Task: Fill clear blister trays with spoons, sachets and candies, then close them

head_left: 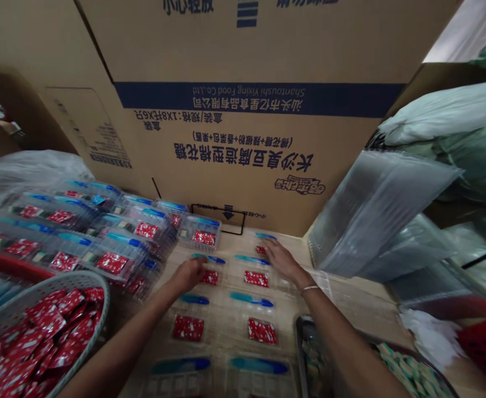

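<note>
Two columns of clear plastic trays lie on the table, holding slim two-tone blue pieces and red patterned packets. My left hand is closed at a tray in the left column, beside a red packet and below a blue piece. Whatever its fingers hold is hidden. My right hand reaches into the farthest tray of the right column, its bent fingertips by a partly covered red packet. Its fingers look closed, but I cannot make out anything in them.
Filled clear boxes are stacked at left, behind a basket of red packets. A large cardboard carton stands at the back. Clear plastic stacks lean at right. Green-and-beige pieces lie in a container beside my right forearm.
</note>
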